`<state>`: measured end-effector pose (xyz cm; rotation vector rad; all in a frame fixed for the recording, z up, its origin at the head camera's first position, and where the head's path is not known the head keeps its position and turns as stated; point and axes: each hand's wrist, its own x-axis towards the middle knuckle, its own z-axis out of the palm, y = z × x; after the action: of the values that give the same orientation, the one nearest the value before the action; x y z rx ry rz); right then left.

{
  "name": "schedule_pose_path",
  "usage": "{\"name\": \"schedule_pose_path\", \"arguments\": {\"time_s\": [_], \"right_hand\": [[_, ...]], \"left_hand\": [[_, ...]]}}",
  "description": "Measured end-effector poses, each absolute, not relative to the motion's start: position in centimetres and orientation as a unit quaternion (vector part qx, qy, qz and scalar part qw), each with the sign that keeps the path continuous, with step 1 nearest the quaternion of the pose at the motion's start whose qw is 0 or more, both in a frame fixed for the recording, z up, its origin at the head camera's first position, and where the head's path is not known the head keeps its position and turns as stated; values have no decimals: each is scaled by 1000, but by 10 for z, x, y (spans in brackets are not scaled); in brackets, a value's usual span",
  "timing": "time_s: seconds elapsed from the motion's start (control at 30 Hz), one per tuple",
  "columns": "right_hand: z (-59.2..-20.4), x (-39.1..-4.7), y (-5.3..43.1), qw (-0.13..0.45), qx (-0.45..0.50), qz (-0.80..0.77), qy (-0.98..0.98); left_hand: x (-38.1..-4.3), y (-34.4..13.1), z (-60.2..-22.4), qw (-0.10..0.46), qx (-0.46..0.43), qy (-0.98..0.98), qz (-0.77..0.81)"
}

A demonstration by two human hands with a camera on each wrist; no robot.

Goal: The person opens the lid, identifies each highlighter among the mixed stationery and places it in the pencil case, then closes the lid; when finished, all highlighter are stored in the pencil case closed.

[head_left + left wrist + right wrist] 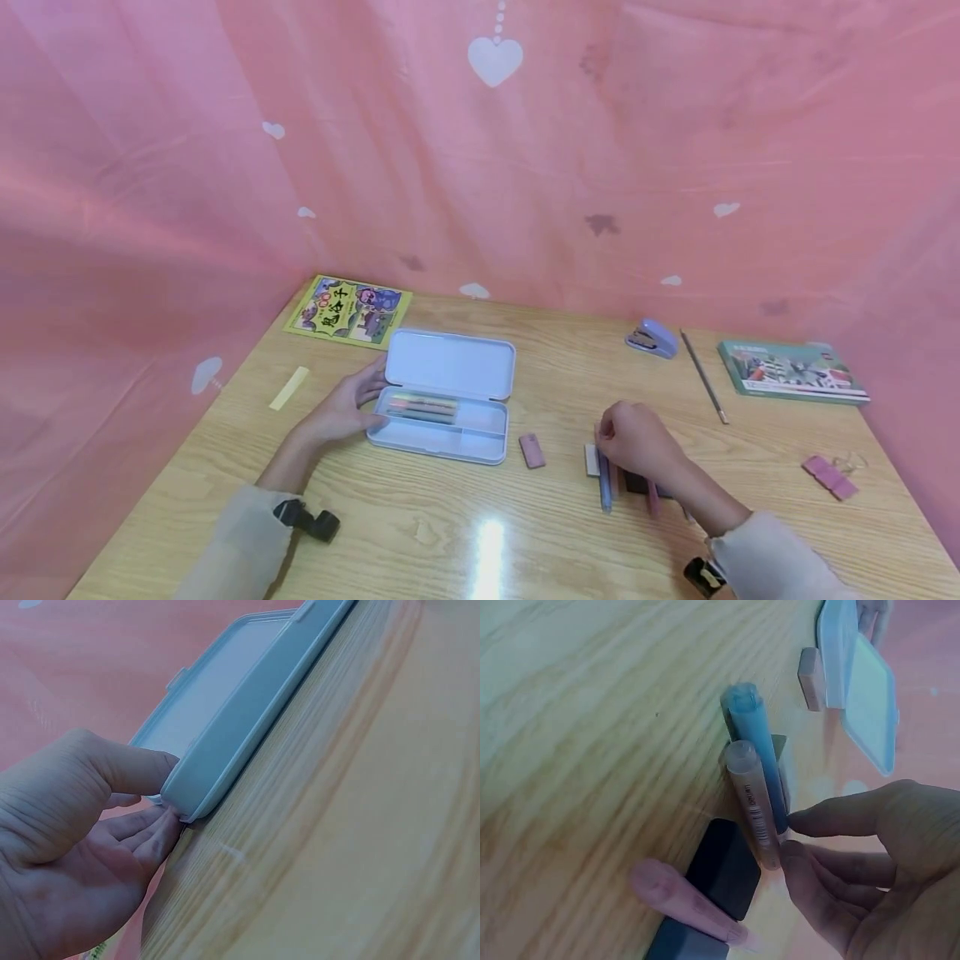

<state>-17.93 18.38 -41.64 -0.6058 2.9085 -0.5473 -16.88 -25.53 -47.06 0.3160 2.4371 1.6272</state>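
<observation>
A light blue pencil case (450, 364) lies with its lid up, several pens (422, 408) in its back compartment. At its left end my left hand (348, 410) grips the corner; thumb and fingers pinch the case wall (202, 769) in the left wrist view. On the right, my right hand (637, 437) pinches the far end of a blue marker (751, 724) between thumb and forefinger. A pale pinkish marker (751, 799) lies along it, against the fingertips. Nearby are a black block (724, 870), a pink marker (682, 900) and a whitish eraser (592, 461).
A pink eraser (532, 451) lies between case and markers. Behind stand a purple stapler (656, 338), a pencil (703, 375) and a green flat box (791, 372). Pink clips (829, 477) lie far right. A yellow booklet (348, 312) and yellow strip (288, 388) lie left.
</observation>
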Motion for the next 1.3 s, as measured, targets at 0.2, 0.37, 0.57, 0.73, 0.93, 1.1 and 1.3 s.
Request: {"name": "schedule_pose_path", "arguments": {"time_s": [0.2, 0.37, 0.57, 0.73, 0.93, 1.1, 1.3], "right_hand": [[-420, -180, 179, 61, -152, -178, 970], [-421, -180, 176, 53, -151, -181, 970], [-400, -183, 181, 44, -162, -220, 961], [-375, -187, 184, 42, -178, -226, 957], [-358, -200, 158, 32, -216, -204, 954], [-351, -212, 105, 27, -276, -209, 938], [-357, -218, 36, 12, -363, -193, 911]], "left_hand": [[-170, -257, -473, 92, 109, 823, 549], [-170, -257, -473, 90, 114, 823, 549], [-169, -256, -473, 89, 107, 823, 550], [-169, -257, -474, 92, 106, 823, 551], [-169, -259, -475, 93, 107, 822, 551], [-171, -259, -476, 89, 113, 822, 552], [-172, -259, -477, 90, 121, 816, 558]]}}
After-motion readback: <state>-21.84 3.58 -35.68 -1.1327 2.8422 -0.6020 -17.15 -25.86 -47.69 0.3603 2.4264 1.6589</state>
